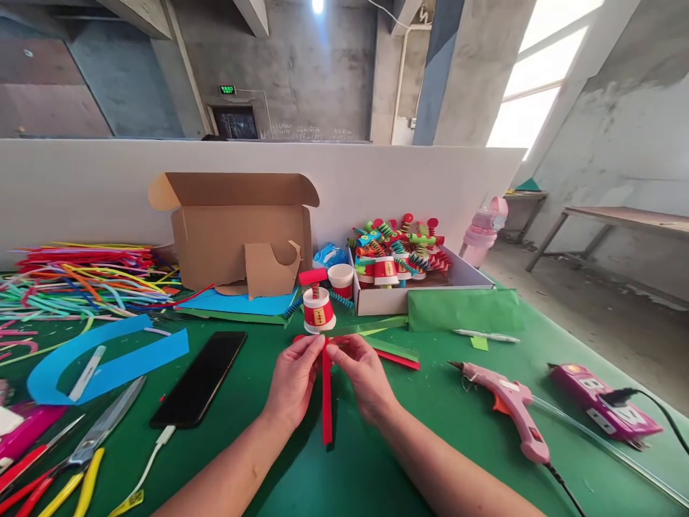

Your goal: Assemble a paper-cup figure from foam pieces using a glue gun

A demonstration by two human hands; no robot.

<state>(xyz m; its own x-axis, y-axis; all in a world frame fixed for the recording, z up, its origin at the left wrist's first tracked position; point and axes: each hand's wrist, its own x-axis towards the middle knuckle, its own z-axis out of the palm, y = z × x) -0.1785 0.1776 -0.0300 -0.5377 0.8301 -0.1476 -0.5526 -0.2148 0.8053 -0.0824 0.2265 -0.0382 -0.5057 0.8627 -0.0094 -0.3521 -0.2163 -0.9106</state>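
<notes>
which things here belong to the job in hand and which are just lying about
Likely part of the job:
red strip, pinched by left hand and right hand
upturned red-and-white cup
pink glue gun
scissors

Probably just lying about:
black phone
pink bottle

head camera | worn at head height | facing forward and down | near: green tabletop [358, 470] | far: concrete wall [323, 86]

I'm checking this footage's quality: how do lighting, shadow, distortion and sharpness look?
In the head view, the window is blown out and the ceiling lamp glares; also there, soft shadow darkens the green tabletop between the forearms, the pink bottle leans outward, probably from lens distortion, and the red strip looks fairly sharp.
</notes>
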